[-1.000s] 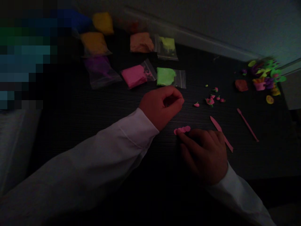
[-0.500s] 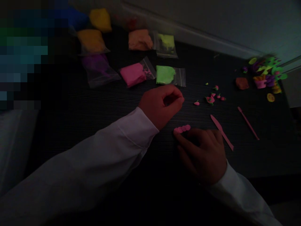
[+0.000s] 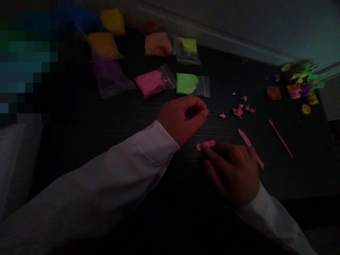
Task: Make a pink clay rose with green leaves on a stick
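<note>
1. The left hand (image 3: pixel 183 118) is above the table (image 3: pixel 119 127), its thumb and fingertips brought together in a loop; whether anything small sits between them, I cannot tell.
2. The right hand (image 3: pixel 235 173) has its index fingertip on the pink strip (image 3: pixel 211 143); its thumb is apart from that finger, and the other fingers are curled. It clamps nothing that shows.
3. The strip, a row of overlapping pink discs, lies flat on the table, between the two hands and just below the left one.
4. The knife (image 3: pixel 243 137), pink, lies slantwise beside the right hand, which hides its middle; whether they touch, I cannot tell.
5. The stick (image 3: pixel 281 138), also pink, lies to the right of the knife, apart from it.
6. The buds (image 3: pixel 237 112), pink with green bits, lie in a loose group beyond the knife, one of them nearer the left hand.
7. The green bag (image 3: pixel 186 84) lies just beyond the left hand, with the pink bag (image 3: pixel 150 83) to its left.
8. A brown lump (image 3: pixel 273 93) lies at the right, near a cluster of colourful shapes (image 3: pixel 294 92).
</note>
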The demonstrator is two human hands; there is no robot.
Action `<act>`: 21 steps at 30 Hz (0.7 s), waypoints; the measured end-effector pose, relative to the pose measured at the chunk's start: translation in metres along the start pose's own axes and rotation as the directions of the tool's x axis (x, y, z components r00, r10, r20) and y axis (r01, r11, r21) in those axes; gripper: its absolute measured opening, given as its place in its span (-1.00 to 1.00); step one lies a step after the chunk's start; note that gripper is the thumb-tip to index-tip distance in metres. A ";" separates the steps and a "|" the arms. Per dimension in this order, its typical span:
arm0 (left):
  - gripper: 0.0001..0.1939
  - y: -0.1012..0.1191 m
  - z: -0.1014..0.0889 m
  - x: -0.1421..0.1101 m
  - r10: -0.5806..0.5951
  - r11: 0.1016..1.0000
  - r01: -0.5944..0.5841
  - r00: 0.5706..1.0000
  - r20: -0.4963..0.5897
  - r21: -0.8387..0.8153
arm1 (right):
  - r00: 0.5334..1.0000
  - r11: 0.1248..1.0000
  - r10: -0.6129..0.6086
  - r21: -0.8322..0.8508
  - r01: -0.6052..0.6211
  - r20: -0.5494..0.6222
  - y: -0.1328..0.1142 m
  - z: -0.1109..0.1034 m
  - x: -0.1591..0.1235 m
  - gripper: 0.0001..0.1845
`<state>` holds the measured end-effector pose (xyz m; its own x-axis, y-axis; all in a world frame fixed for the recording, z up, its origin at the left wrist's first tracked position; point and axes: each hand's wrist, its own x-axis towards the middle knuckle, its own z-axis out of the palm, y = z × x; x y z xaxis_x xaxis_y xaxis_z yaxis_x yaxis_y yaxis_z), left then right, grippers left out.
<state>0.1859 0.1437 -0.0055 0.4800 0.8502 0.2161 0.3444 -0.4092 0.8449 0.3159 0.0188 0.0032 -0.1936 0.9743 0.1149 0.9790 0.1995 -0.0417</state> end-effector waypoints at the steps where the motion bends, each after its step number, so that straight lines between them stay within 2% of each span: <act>1: -0.85 0.000 0.000 0.000 -0.003 1.000 0.003 1.000 -0.003 0.000 | 1.000 1.000 0.006 -0.007 -0.006 0.005 0.000 0.000 0.000 -0.61; 16: -0.86 0.000 0.001 0.000 -0.005 1.000 0.005 1.000 -0.011 -0.018 | 0.997 0.999 0.029 -0.023 -0.030 -0.067 0.002 0.001 -0.003 -0.59; 21: -0.86 0.001 0.001 0.000 0.003 1.000 -0.004 1.000 -0.027 -0.020 | 0.998 0.998 0.039 -0.054 -0.042 -0.050 0.002 0.001 -0.003 -0.62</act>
<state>0.1871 0.1428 -0.0057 0.4595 0.8575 0.2316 0.3264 -0.4056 0.8538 0.3182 0.0160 0.0020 -0.1516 0.9749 0.1630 0.9883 0.1525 0.0069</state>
